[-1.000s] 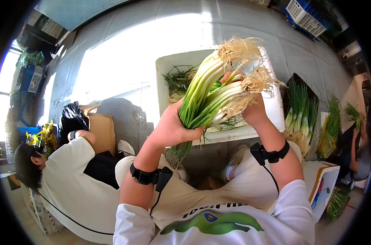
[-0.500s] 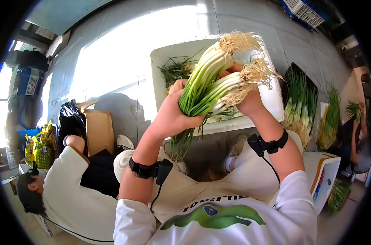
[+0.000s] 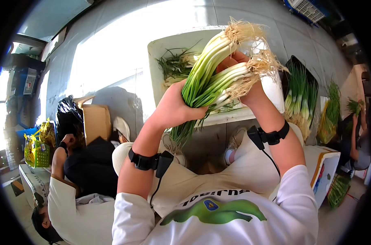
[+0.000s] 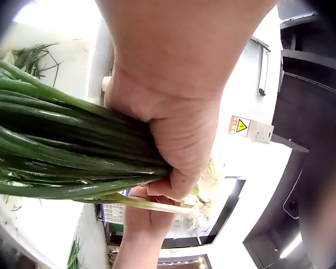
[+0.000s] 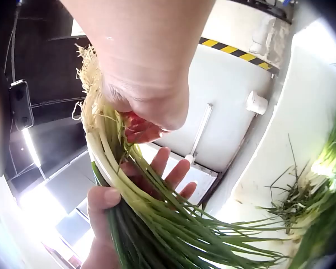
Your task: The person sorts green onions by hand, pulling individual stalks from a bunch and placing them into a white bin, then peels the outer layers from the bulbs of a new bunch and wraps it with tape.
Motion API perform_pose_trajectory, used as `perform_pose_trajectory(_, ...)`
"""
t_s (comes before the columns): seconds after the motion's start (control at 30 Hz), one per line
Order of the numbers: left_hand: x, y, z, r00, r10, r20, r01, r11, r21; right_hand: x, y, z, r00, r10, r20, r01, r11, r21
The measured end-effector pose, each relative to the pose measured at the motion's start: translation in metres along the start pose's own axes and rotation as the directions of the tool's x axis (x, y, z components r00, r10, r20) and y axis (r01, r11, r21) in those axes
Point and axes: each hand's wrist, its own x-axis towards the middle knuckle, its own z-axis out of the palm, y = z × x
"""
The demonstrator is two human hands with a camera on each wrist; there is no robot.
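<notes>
My left hand grips a thick bunch of spring onions round its green part, thumb across the near side. The white stems fan into two clumps with pale, stringy roots pointing up and right. Between the clumps, partly hidden behind stems, my right hand has its fingers curled in among the stalks near the root end. The right wrist view shows its reddened fingertips pinching at thin strands there. Long dark green leaves hang from the left hand. Below the bunch stands a white foam box holding leafy scraps.
A black crate of spring onions stands right of the foam box. Another foam box is by my right side. At left are a cardboard box, a black plastic bag, a green basket and a bending person.
Both hands and the bunch sit slightly higher in the head view, the left still gripping. The right fingers shift a little among the stems. The person at left bends lower, an arm now extended.
</notes>
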Motion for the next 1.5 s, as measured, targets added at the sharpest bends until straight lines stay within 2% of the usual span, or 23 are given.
perform_pose_trajectory(0.07, 0.001, 0.001, 0.002, 1.0, 0.015, -0.014, -0.015, 0.999, -0.037, 0.0, -0.003, 0.001, 0.996, -0.093, 0.008, 0.092, 0.993, 0.074)
perform_pose_trajectory(0.1, 0.002, 0.001, 0.001, 1.0, 0.014, -0.013, -0.014, 0.999, -0.038, -0.001, -0.002, 0.001, 0.958, -0.285, 0.023, 0.283, 0.932, -0.228)
perform_pose_trajectory(0.17, 0.004, 0.0, 0.002, 0.999, 0.041, 0.008, -0.04, 0.998, -0.055, 0.0, -0.001, 0.001, 0.978, -0.206, -0.023, 0.206, 0.978, -0.025)
perform_pose_trajectory(0.2, 0.005, -0.001, 0.002, 1.0, 0.028, 0.008, -0.028, 0.998, -0.061, -0.001, -0.002, 0.0, 0.979, -0.204, -0.024, 0.204, 0.979, -0.026)
perform_pose_trajectory(0.27, 0.006, 0.001, 0.002, 0.999, 0.031, 0.025, -0.029, 0.998, -0.063, -0.003, -0.003, -0.001, 0.986, -0.164, -0.022, 0.154, 0.96, -0.232)
perform_pose_trajectory(0.3, 0.006, 0.002, 0.002, 0.999, 0.034, 0.038, -0.032, 0.998, -0.063, -0.003, -0.002, -0.001, 0.987, -0.161, -0.024, 0.151, 0.961, -0.232)
perform_pose_trajectory(0.33, 0.007, 0.002, 0.003, 0.999, 0.033, 0.04, -0.031, 0.997, -0.064, -0.002, 0.0, 0.001, 0.996, -0.091, 0.0, 0.088, 0.966, 0.245)
perform_pose_trajectory(0.37, 0.007, 0.002, 0.004, 0.998, 0.046, 0.031, -0.043, 0.995, -0.088, -0.002, 0.002, 0.003, 0.998, -0.039, 0.055, -0.008, 0.748, 0.663)
perform_pose_trajectory(0.4, 0.008, 0.002, 0.005, 0.998, 0.06, 0.021, -0.057, 0.992, -0.112, -0.001, -0.002, 0.005, 0.998, 0.049, 0.042, -0.065, 0.727, 0.684)
perform_pose_trajectory(0.43, 0.008, 0.002, 0.005, 0.998, 0.059, 0.019, -0.057, 0.992, -0.113, -0.001, -0.003, 0.004, 0.998, 0.05, 0.044, -0.066, 0.727, 0.683)
perform_pose_trajectory(0.5, 0.009, 0.002, 0.004, 0.998, 0.036, 0.058, -0.026, 0.986, -0.167, -0.002, -0.003, -0.001, 0.993, 0.098, 0.069, -0.12, 0.797, 0.593)
perform_pose_trajectory(0.53, 0.009, 0.002, 0.005, 0.998, 0.036, 0.058, -0.026, 0.985, -0.168, -0.003, 0.001, -0.004, 0.992, 0.043, 0.118, -0.117, 0.661, 0.741)
perform_pose_trajectory(0.67, 0.011, -0.002, 0.014, 0.994, 0.103, -0.039, -0.11, 0.942, -0.318, -0.007, 0.002, -0.002, 0.992, 0.121, 0.045, -0.116, 0.674, 0.73)
perform_pose_trajectory(0.73, 0.012, -0.003, 0.014, 0.988, 0.13, -0.087, -0.152, 0.924, -0.352, -0.008, -0.002, 0.001, 0.991, 0.124, -0.053, -0.06, 0.76, 0.648)
perform_pose_trajectory(0.77, 0.012, -0.001, 0.012, 0.993, 0.113, -0.042, -0.121, 0.93, -0.347, -0.009, -0.003, 0.003, 0.991, 0.125, -0.051, -0.063, 0.762, 0.645)
perform_pose_trajectory(0.83, 0.014, -0.002, 0.01, 0.995, 0.099, 0.0, -0.093, 0.934, -0.344, -0.01, -0.006, 0.006, 0.973, 0.163, -0.165, -0.06, 0.863, 0.502)
perform_pose_trajectory(0.93, 0.015, -0.004, 0.007, 0.994, 0.105, 0.03, -0.093, 0.958, -0.273, -0.016, -0.019, 0.014, 0.946, 0.205, -0.252, -0.035, 0.836, 0.548)
perform_pose_trajectory(1.03, 0.016, -0.005, 0.006, 0.997, 0.079, -0.028, -0.083, 0.951, -0.297, -0.017, -0.02, 0.01, 0.938, 0.236, -0.255, -0.056, 0.827, 0.56)
perform_pose_trajectory(1.2, 0.021, -0.014, 0.008, 0.996, 0.081, -0.033, -0.087, 0.936, -0.342, -0.027, -0.028, 0.006, 0.98, 0.169, -0.106, -0.091, 0.851, 0.517)
perform_pose_trajectory(1.3, 0.021, -0.006, 0.008, 0.994, 0.085, -0.068, -0.103, 0.929, -0.356, -0.031, -0.025, 0.004, 0.995, 0.097, -0.026, -0.068, 0.839, 0.541)
perform_pose_trajectory(1.37, 0.025, -0.011, 0.007, 0.995, 0.081, -0.061, -0.097, 0.929, -0.358, -0.03, -0.035, 0.012, 0.999, -0.028, 0.015, 0.016, 0.86, 0.51)
perform_pose_trajectory(1.43, 0.024, -0.006, 0.007, 0.992, 0.067, -0.108, -0.1, 0.938, -0.333, -0.033, -0.036, 0.019, 1.0, 0.001, -0.006, 0.003, 0.86, 0.51)
perform_pose_trajectory(1.5, 0.026, -0.01, 0.009, 0.993, 0.079, -0.091, -0.104, 0.941, -0.322, -0.036, -0.031, 0.022, 0.993, 0.068, -0.096, -0.027, 0.928, 0.371)
